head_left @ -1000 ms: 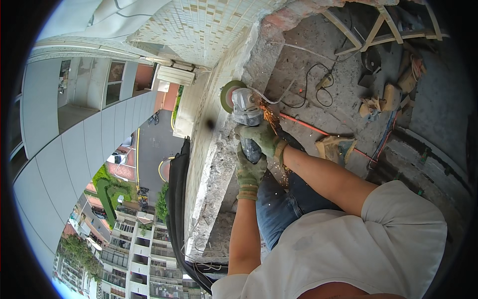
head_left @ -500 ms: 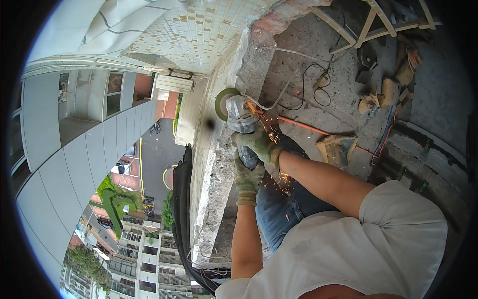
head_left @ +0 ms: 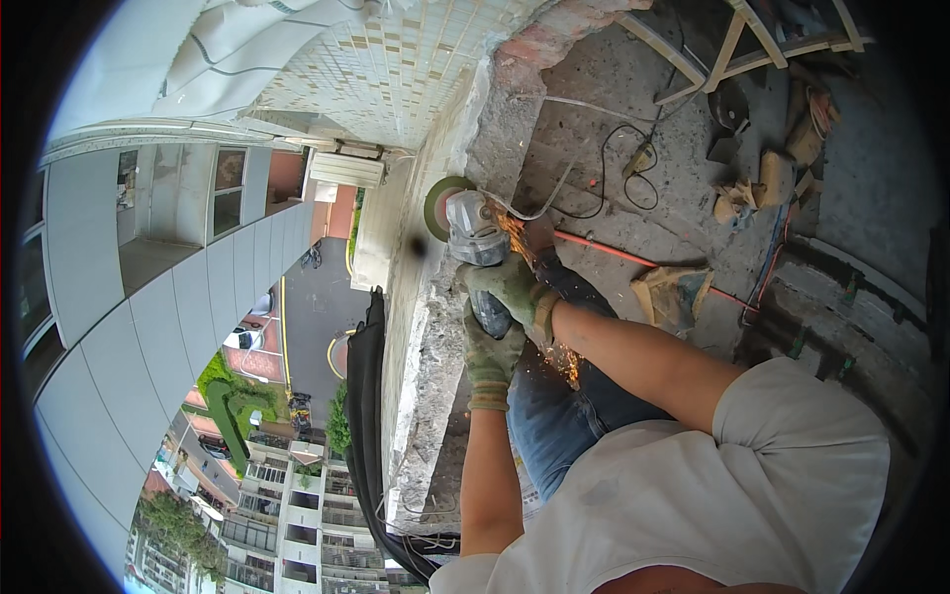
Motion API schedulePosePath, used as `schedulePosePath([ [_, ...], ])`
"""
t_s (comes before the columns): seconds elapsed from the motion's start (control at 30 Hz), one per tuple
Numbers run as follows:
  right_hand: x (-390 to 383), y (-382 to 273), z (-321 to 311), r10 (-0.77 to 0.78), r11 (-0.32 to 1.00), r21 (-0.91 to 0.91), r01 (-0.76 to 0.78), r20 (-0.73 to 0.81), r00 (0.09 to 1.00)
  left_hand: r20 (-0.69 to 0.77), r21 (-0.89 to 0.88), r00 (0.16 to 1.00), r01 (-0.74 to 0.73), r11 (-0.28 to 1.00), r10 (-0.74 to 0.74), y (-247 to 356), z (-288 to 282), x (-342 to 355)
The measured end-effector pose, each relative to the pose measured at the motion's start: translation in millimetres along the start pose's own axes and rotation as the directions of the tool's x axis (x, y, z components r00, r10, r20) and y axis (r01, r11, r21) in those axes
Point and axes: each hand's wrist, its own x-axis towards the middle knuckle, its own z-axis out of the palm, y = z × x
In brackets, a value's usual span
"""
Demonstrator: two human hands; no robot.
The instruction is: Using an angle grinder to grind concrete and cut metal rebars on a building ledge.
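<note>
Two gloved hands are gripping one angle grinder (head_left: 475, 238) at the broken parapet edge (head_left: 435, 327), my landmark here. I am closing my right hand (head_left: 510, 287) around the body just behind the grey gear head, on the slab side of the parapet edge. I am wrapping my left hand (head_left: 490, 351) around the rear handle, nearer my body. Both are in green work gloves, fingers fully curled.

The grinder's long axis is running away from me along the parapet edge, head farthest out. The green disc (head_left: 442, 206) is sitting at the far end, turned toward the outer side of the edge and touching the concrete. My right hand is the nearer one to the disc. Sparks (head_left: 564, 361) are falling on the slab side, over my jeans.

Inward from the parapet edge: a black cable (head_left: 604, 173) is looping on the floor, an orange line (head_left: 614, 252) is crossing it, and tan rubble lumps (head_left: 673, 292) are lying well apart. No packages, labels or signs are readable. Outward of the edge, a black sheet (head_left: 361, 396) is hanging over the drop
</note>
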Motion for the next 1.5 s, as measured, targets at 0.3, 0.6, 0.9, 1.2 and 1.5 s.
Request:
schedulePosePath([
  [0.3,2.4,7.2,2.1,-0.026,0.999,0.043,0.026,-0.010,1.000,0.026,-0.055,1.000,0.001,0.998,0.001,3.5,-2.8,0.3],
  [0.6,-5.6,-2.5,-4.1,0.142,0.986,-0.108,-0.125,0.169,0.975,-0.085,0.061,0.996,-0.003,0.998,0.008,10.5,1.8,-17.9],
  [0.9,-66.9,-64.2,-105.8,-0.194,0.959,-0.136,0.248,0.321,0.927,-0.105,-0.607,0.960,0.144,0.781,-0.258,52.3,14.3,-48.2],
  [1.2,-111.7,-80.9,-268.8,-0.065,0.954,-0.291,0.071,0.030,0.997,0.163,0.766,0.841,-0.437,0.472,0.515,169.2,110.9,98.8],
  [1.5,-134.4,-66.2,-282.0,0.076,0.997,0.016,-0.075,-0.079,0.994,0.328,0.620,0.893,-0.450,0.643,0.309,156.3,113.0,119.5],
])
